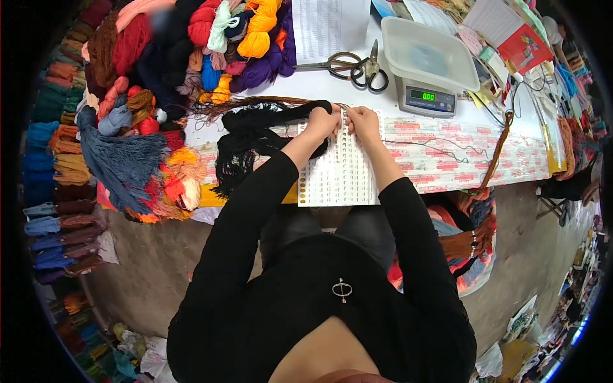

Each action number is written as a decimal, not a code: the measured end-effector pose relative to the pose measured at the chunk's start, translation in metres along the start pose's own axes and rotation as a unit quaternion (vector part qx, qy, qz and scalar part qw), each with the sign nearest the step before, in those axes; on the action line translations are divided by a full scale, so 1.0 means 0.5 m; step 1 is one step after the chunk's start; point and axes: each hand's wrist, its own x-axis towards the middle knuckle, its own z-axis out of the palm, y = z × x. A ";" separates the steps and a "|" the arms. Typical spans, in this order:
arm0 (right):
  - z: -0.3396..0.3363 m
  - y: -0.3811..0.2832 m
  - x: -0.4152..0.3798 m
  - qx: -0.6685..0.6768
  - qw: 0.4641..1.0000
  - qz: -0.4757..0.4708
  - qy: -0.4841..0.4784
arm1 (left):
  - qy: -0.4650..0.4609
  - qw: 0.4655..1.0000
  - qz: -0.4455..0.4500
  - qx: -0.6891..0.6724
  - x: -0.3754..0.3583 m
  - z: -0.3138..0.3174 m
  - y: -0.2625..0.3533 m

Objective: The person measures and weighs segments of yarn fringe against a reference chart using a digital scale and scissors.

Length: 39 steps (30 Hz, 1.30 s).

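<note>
A white card (338,172) with rows of printed marks and a column of holes down its left side lies at the table's front edge. Over its upper part, my left hand (324,122) has its fingers closed, with black yarn (252,131) lying under and beside it. My right hand (364,122) pinches at the card's top, just right of the left one. Whatever sits between the fingertips of either hand is too small to make out. Brown strands (274,100) run along the table behind the black yarn.
Two pairs of scissors (369,73) lie beyond my hands, near a printed sheet (329,32). At right stands a digital scale (426,99) reading 0.00 under a clear plastic tub (431,54). Colourful yarn skeins (131,51) pile up at left. A brown yarn braid (498,153) hangs over the front edge.
</note>
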 end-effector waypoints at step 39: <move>-0.058 -0.026 -0.086 -0.060 0.984 -0.168 0.027 | 0.070 0.911 0.281 -0.294 -0.224 -0.453 0.050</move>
